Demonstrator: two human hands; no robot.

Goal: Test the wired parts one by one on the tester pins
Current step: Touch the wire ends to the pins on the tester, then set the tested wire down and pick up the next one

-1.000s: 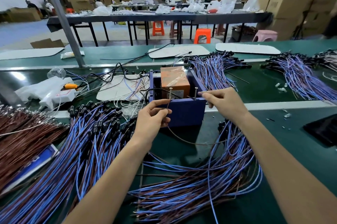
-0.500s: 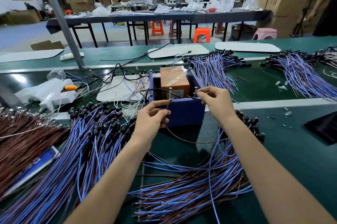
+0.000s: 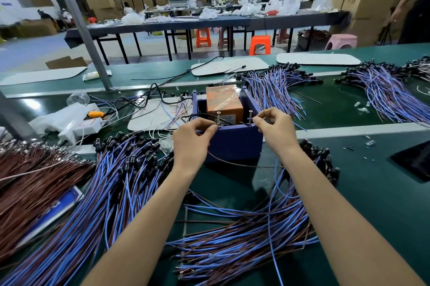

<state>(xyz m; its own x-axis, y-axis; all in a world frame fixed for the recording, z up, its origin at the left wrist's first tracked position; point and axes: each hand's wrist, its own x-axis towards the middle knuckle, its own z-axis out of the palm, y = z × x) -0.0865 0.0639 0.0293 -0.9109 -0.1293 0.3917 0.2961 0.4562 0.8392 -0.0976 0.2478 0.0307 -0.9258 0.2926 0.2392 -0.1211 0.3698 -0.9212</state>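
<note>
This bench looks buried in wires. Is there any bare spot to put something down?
Yes. Bare green belt lies between the right-hand wire bundle with black caps and the dark flat panel. A smaller gap sits in front of the blue plastic tester box, crossed by one thin brown wire. The left side is crowded with blue-and-brown wire bundles.

A dark blue box [image 3: 235,144] holds an orange block [image 3: 222,99]. Left of the box lie blue-and-brown wires [image 3: 111,183] with black ends. The desk [image 3: 372,192] is dark green.
</note>
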